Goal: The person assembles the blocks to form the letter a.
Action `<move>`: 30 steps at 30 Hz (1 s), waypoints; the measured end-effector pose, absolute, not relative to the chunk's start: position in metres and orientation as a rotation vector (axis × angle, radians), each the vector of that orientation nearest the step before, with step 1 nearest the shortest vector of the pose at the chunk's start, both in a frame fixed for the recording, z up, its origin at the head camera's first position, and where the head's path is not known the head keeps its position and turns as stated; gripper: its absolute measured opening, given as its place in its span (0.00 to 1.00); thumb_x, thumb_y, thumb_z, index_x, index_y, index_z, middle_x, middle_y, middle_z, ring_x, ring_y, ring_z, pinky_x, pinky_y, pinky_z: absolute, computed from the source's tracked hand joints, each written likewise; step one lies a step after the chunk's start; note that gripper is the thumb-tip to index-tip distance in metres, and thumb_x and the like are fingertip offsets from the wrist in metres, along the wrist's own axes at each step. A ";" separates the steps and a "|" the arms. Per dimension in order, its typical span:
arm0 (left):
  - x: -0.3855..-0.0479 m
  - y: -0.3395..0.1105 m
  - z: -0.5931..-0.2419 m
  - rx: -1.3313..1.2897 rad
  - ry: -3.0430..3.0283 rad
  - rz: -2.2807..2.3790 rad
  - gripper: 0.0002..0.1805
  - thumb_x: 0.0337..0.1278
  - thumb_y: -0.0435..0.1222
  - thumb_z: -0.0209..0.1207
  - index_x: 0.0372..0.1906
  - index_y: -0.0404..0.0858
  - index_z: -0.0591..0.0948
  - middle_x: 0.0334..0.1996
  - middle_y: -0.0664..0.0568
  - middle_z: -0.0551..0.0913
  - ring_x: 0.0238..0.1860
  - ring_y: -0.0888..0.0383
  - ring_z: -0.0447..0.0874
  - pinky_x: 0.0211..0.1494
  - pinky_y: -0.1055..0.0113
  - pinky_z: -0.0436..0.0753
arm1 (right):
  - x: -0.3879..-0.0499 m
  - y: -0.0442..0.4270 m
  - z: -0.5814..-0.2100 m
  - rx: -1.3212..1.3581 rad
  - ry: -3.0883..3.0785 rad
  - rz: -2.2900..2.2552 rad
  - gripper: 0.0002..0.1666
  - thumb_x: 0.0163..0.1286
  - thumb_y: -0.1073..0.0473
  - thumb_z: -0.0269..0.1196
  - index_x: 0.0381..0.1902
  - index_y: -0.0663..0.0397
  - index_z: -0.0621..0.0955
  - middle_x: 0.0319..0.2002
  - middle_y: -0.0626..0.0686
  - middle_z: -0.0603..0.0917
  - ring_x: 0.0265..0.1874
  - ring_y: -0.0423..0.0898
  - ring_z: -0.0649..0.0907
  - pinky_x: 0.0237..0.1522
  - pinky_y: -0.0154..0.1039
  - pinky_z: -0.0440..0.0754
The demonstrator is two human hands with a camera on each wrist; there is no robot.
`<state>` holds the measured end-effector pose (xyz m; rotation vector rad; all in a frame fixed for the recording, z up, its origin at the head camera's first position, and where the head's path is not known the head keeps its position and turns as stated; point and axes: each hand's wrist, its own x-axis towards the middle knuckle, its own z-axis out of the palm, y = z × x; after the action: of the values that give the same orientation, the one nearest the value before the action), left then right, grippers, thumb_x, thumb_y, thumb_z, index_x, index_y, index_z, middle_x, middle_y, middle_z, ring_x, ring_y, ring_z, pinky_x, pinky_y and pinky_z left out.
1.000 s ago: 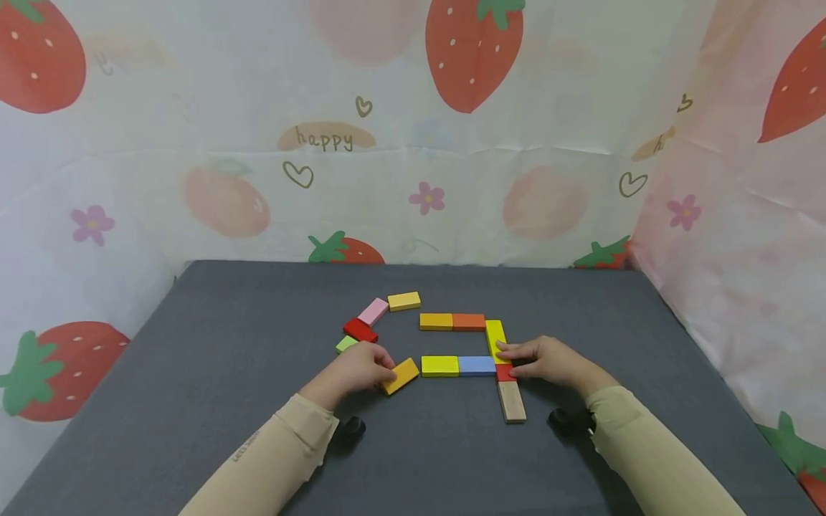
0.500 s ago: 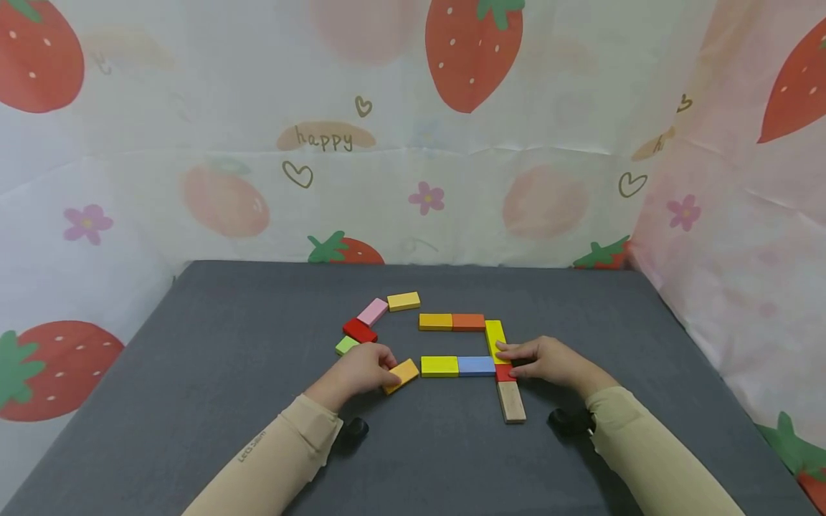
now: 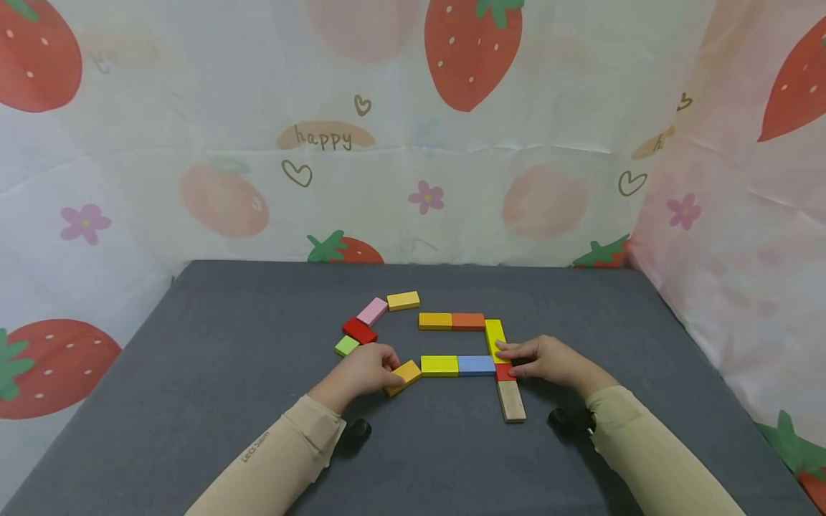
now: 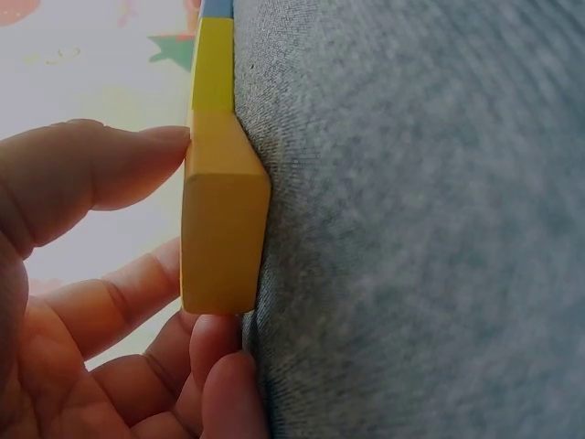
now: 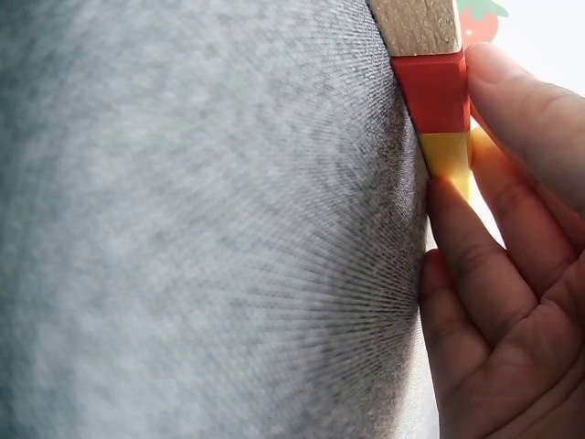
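Observation:
My left hand (image 3: 364,369) pinches an orange-yellow wooden block (image 3: 404,377) at its left side. In the left wrist view, the thumb lies on that block's (image 4: 224,242) upper edge and the fingers reach around its far side. The block's far end meets a yellow block (image 3: 439,366), which joins a blue block (image 3: 476,366). My right hand (image 3: 551,362) rests its fingertips on an upright yellow block (image 3: 494,337), with the thumb at a small red block (image 3: 506,373). A plain wood block (image 3: 512,402) extends toward me below the red one.
On the grey table (image 3: 226,344), green (image 3: 346,346), red (image 3: 360,331), pink (image 3: 372,312) and pale yellow (image 3: 403,301) blocks form a curve at the left. Amber (image 3: 435,322) and orange (image 3: 468,322) blocks lie end to end behind. A printed curtain (image 3: 413,158) borders the table.
My left hand has shifted slightly right, and the orange-yellow block has edged right against the yellow one. The right hand and the other blocks have stayed put.

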<state>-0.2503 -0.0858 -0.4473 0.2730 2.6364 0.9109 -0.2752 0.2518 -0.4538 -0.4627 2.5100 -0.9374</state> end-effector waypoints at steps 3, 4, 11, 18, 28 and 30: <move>-0.250 -0.086 -0.447 0.275 2.640 0.905 0.11 0.42 0.42 0.68 0.27 0.43 0.79 0.21 0.54 0.76 0.24 0.58 0.72 0.28 0.68 0.72 | -0.275 0.252 -0.454 -0.465 2.507 -0.938 0.24 0.56 0.49 0.66 0.53 0.38 0.79 0.60 0.50 0.72 0.63 0.54 0.66 0.60 0.54 0.62; -0.250 -0.086 -0.447 0.276 2.642 0.901 0.11 0.42 0.42 0.68 0.27 0.43 0.78 0.21 0.54 0.76 0.24 0.58 0.72 0.28 0.68 0.72 | -0.275 0.252 -0.454 -0.465 2.506 -0.940 0.24 0.56 0.49 0.66 0.53 0.38 0.79 0.60 0.50 0.72 0.63 0.54 0.66 0.60 0.54 0.62; -0.251 -0.087 -0.446 0.266 2.649 0.893 0.10 0.42 0.42 0.68 0.26 0.44 0.78 0.20 0.55 0.76 0.23 0.59 0.73 0.27 0.68 0.72 | -0.275 0.251 -0.453 -0.463 2.505 -0.938 0.25 0.56 0.49 0.66 0.53 0.38 0.79 0.60 0.50 0.72 0.63 0.54 0.67 0.60 0.54 0.62; -0.250 -0.084 -0.443 0.268 2.664 0.883 0.10 0.42 0.42 0.68 0.26 0.43 0.78 0.21 0.54 0.76 0.24 0.58 0.72 0.28 0.67 0.72 | -0.274 0.251 -0.451 -0.459 2.515 -0.937 0.25 0.55 0.49 0.66 0.53 0.39 0.79 0.60 0.50 0.73 0.62 0.54 0.67 0.60 0.54 0.62; -0.250 -0.084 -0.443 0.265 2.659 0.900 0.11 0.42 0.42 0.68 0.27 0.43 0.78 0.22 0.54 0.76 0.24 0.58 0.72 0.28 0.68 0.72 | -0.275 0.251 -0.453 -0.465 2.510 -0.940 0.25 0.55 0.49 0.66 0.53 0.38 0.79 0.60 0.50 0.72 0.63 0.54 0.67 0.60 0.55 0.62; -0.250 -0.085 -0.443 0.270 2.657 0.904 0.11 0.42 0.42 0.68 0.27 0.43 0.78 0.22 0.54 0.76 0.24 0.58 0.72 0.28 0.68 0.72 | -0.275 0.252 -0.453 -0.467 2.511 -0.937 0.25 0.55 0.49 0.66 0.53 0.38 0.79 0.60 0.50 0.72 0.63 0.54 0.67 0.60 0.55 0.61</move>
<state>-0.2501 -0.0846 -0.4428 0.2698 2.6570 0.9037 -0.2750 0.2518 -0.4534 -0.4665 2.5113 -0.9369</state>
